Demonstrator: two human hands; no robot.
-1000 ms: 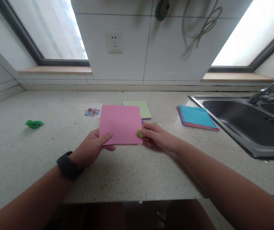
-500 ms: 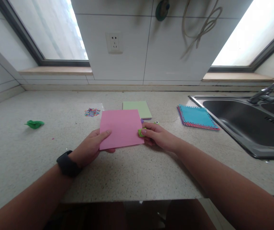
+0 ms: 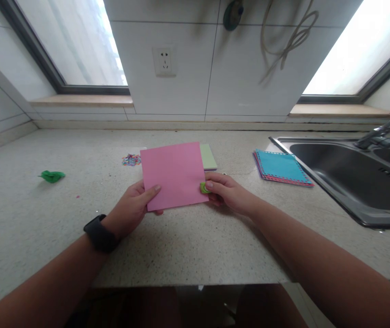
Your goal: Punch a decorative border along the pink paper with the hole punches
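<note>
Over the speckled pale surface [image 3: 181,255], the left hand [image 3: 131,201] pinches a flat, squarish pink paper sheet [image 3: 172,175] by its lower left; the right hand [image 3: 229,191], nearer its right edge, has fingers pinching a small lime-green tool [image 3: 203,187] there.

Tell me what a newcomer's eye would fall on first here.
Probably the pink sheet in the middle, gripped by the left hand, with the right hand holding a small green tool at its right edge. Next, perhaps, the blue sheet topping a stack beside the sink, and the crumpled green thing far left.
</note>
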